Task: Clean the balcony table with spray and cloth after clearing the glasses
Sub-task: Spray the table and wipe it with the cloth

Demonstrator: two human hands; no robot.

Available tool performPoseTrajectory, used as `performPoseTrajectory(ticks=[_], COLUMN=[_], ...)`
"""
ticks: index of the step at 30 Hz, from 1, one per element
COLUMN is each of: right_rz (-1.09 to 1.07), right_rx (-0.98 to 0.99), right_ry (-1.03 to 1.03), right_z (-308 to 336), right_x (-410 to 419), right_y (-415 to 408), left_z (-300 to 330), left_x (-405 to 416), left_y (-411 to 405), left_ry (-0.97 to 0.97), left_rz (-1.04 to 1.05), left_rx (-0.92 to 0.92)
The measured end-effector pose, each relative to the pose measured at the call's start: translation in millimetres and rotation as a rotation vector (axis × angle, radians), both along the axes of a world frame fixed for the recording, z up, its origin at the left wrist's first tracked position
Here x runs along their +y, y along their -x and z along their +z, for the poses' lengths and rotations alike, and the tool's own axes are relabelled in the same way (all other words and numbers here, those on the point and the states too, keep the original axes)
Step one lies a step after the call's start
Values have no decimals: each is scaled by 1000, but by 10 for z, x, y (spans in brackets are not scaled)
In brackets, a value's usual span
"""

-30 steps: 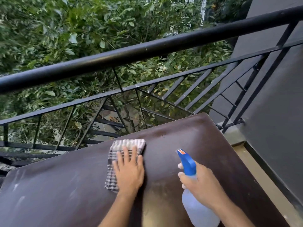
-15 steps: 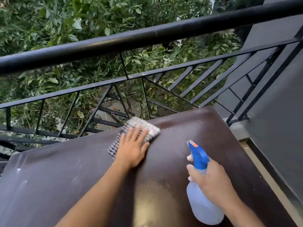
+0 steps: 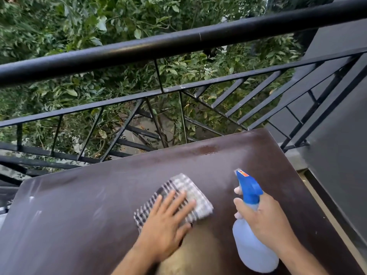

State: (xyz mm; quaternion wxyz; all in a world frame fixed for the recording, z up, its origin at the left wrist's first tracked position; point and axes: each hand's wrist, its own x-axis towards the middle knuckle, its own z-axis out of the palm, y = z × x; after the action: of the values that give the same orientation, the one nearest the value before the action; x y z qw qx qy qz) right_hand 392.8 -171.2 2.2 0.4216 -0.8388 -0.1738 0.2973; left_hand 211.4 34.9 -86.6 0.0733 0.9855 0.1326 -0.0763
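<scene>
A dark brown table (image 3: 83,211) fills the lower half of the view. On it lies a folded black-and-white checked cloth (image 3: 190,189). My left hand (image 3: 168,221) presses flat on the cloth with its fingers spread. My right hand (image 3: 262,217) grips the neck of a translucent spray bottle (image 3: 252,249) with a blue trigger head, held just right of the cloth with its nozzle pointing away over the table. A wet patch shines near the table's far edge. No glasses are in view.
A black metal railing (image 3: 178,42) runs along the table's far side, with green foliage beyond. A grey wall (image 3: 341,155) stands at the right, with a narrow strip of floor between it and the table.
My left hand has slid the cloth back from the table's far edge toward me and to the right. The right hand and spray bottle have stayed about where they were.
</scene>
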Motion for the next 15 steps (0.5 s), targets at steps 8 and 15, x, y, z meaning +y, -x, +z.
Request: performPoseTrajectory(ticks=[8, 15], right_rz=[-5, 31], right_rx=[4, -7], right_ry=[28, 50], right_z=[-2, 72], right_x=[7, 62], right_y=[-6, 3], left_z=[51, -12], left_x=[1035, -31], left_y=[-113, 731], left_ry=[224, 24], left_rz=[734, 144], left_rx=[-22, 23])
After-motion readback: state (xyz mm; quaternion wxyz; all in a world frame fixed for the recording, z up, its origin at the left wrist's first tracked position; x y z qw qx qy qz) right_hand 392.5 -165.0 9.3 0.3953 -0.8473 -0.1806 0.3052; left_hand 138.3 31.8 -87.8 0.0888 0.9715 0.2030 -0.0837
